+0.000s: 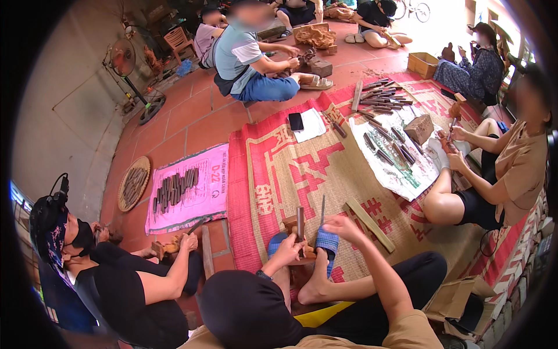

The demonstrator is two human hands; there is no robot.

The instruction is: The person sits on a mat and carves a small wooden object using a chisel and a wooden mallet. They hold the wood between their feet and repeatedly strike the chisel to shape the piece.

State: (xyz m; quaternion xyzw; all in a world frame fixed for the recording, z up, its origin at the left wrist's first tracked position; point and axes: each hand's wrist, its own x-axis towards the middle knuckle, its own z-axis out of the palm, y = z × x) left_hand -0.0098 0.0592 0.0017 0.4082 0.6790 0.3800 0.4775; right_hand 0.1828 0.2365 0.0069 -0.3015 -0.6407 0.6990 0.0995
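Low in the middle, my left hand (286, 253), with a dark band on its wrist, is closed round an upright dark tool handle (300, 224). Beside that handle shows part of a brown wooden piece (288, 224); my fingers hide where the two meet. My right hand (344, 228) hovers over my right foot, fingers loosely bent and apart from the left hand. Its fingertips come close to a thin grey rod (322, 209) pointing away from me; contact cannot be made out. Blue checked slippers (327, 242) are on my feet.
A red-and-tan mat (285, 174) carries a wooden strip (370, 224), a phone (296, 121) and many dark-handled tools (383, 96). More tools lie on a pink sack (219, 157) and in a round basket (134, 203). People carve close on both sides; a cardboard box (456, 299) stands right.
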